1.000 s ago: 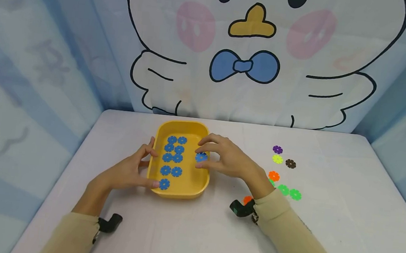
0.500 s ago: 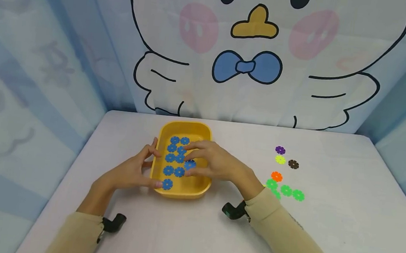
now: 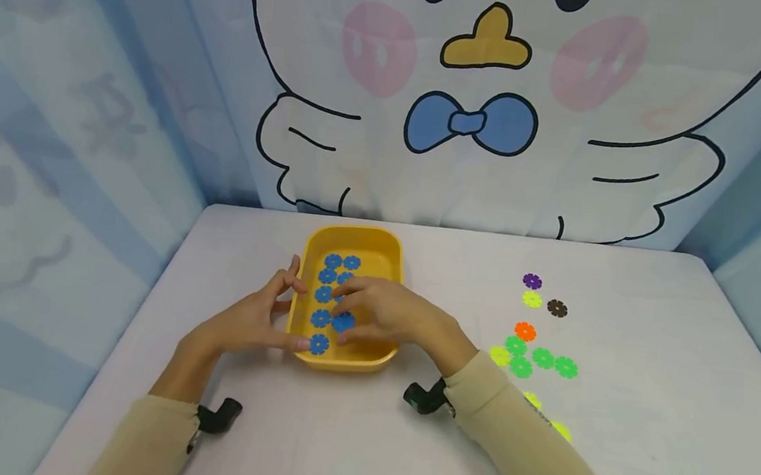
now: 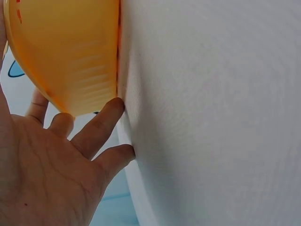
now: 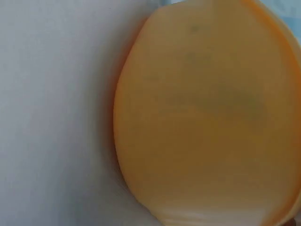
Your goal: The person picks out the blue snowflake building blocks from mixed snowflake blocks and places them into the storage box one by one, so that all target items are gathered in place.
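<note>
The yellow tray [image 3: 375,357] stands on the white table, with several blue flower-shaped discs [image 3: 323,294] laid in two columns on its floor. My left hand [image 3: 248,322] holds its left side, thumb over the near rim and fingers at the wall; the left wrist view shows two fingertips [image 4: 115,104] down by the tabletop. Over the tray reaches my right hand [image 3: 390,312], a blue disc [image 3: 344,322] pinched between thumb and fingers above the right column. Its fingers hide some discs there. In the right wrist view the tray wall [image 5: 202,117] fills most of the picture.
Right of the tray lie loose discs: purple [image 3: 532,281], brown [image 3: 557,309], orange [image 3: 525,331], several green [image 3: 543,358] and several yellow [image 3: 500,355]. The right sleeve [image 3: 513,429] partly covers yellow ones. A curtain with a cartoon face [image 3: 471,38] hangs behind the table.
My right hand has moved left and nearer over the tray, carrying the blue disc from beside the right wall to the right column. The left hand has stayed on the tray.
</note>
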The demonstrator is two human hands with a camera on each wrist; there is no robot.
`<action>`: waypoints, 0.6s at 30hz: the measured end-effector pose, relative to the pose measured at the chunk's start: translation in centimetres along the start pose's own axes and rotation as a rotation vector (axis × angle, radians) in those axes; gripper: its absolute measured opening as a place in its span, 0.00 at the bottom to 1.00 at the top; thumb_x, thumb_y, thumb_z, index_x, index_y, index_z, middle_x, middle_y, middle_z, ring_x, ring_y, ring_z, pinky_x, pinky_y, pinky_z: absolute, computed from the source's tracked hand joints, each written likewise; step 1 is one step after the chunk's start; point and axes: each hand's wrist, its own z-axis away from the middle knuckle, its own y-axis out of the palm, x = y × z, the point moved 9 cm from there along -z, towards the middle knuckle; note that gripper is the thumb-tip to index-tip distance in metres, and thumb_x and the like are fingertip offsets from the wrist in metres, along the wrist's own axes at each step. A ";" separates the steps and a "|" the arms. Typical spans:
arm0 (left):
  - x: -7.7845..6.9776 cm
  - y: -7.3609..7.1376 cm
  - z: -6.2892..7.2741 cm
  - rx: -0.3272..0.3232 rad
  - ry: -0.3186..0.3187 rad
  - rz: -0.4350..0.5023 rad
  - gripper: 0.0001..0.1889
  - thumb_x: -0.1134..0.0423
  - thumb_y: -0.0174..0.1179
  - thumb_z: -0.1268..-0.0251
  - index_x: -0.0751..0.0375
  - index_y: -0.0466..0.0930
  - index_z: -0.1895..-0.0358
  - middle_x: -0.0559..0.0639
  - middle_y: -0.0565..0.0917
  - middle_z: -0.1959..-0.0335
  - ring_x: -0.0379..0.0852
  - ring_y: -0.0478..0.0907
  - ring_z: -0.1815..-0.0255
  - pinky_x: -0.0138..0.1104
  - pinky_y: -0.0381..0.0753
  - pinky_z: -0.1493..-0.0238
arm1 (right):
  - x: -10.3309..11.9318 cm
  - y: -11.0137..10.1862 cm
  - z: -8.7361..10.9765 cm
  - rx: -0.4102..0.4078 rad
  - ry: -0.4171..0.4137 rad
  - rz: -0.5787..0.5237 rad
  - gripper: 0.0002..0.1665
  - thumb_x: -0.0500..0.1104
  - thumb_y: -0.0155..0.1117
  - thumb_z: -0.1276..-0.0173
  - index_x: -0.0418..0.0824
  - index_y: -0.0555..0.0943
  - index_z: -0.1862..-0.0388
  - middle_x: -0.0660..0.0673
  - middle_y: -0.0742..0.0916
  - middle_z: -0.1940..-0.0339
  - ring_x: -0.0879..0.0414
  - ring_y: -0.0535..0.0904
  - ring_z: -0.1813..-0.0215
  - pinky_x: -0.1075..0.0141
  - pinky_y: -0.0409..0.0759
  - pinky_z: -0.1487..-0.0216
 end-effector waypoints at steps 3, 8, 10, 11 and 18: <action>0.2 0.3 0.0 0.000 -0.011 0.017 0.40 0.55 0.79 0.46 0.53 0.59 0.39 0.52 0.31 0.14 0.57 0.54 0.17 0.51 0.66 0.24 | 0.0 0.6 -0.3 0.038 0.022 0.034 0.24 0.59 0.74 0.35 0.49 0.88 0.45 0.47 0.83 0.36 0.52 0.77 0.34 0.59 0.72 0.27; 0.0 0.1 -0.2 0.002 -0.014 0.017 0.40 0.55 0.80 0.46 0.54 0.59 0.38 0.53 0.31 0.14 0.59 0.55 0.18 0.51 0.66 0.25 | -0.1 0.8 -0.6 0.059 0.049 0.050 0.24 0.60 0.75 0.37 0.50 0.89 0.46 0.48 0.83 0.38 0.53 0.78 0.36 0.60 0.74 0.28; 0.0 0.1 -0.2 0.002 -0.014 0.014 0.40 0.54 0.80 0.46 0.55 0.59 0.38 0.54 0.31 0.14 0.60 0.56 0.18 0.51 0.67 0.25 | -0.1 0.9 -0.6 0.076 0.061 0.057 0.24 0.60 0.75 0.37 0.50 0.89 0.47 0.48 0.83 0.37 0.53 0.78 0.35 0.60 0.74 0.29; 0.0 0.1 -0.1 0.002 -0.012 0.010 0.40 0.54 0.79 0.46 0.55 0.59 0.38 0.54 0.31 0.14 0.60 0.57 0.19 0.51 0.67 0.25 | -0.1 1.0 -0.7 0.084 0.070 0.063 0.24 0.60 0.75 0.37 0.51 0.89 0.47 0.48 0.83 0.37 0.53 0.78 0.35 0.60 0.74 0.29; 0.0 0.1 -0.1 -0.005 -0.002 0.035 0.39 0.56 0.80 0.46 0.55 0.59 0.39 0.52 0.31 0.14 0.59 0.52 0.17 0.51 0.66 0.24 | 0.1 1.8 -1.2 0.112 0.073 0.124 0.23 0.62 0.77 0.40 0.55 0.90 0.50 0.50 0.82 0.36 0.53 0.78 0.35 0.59 0.76 0.30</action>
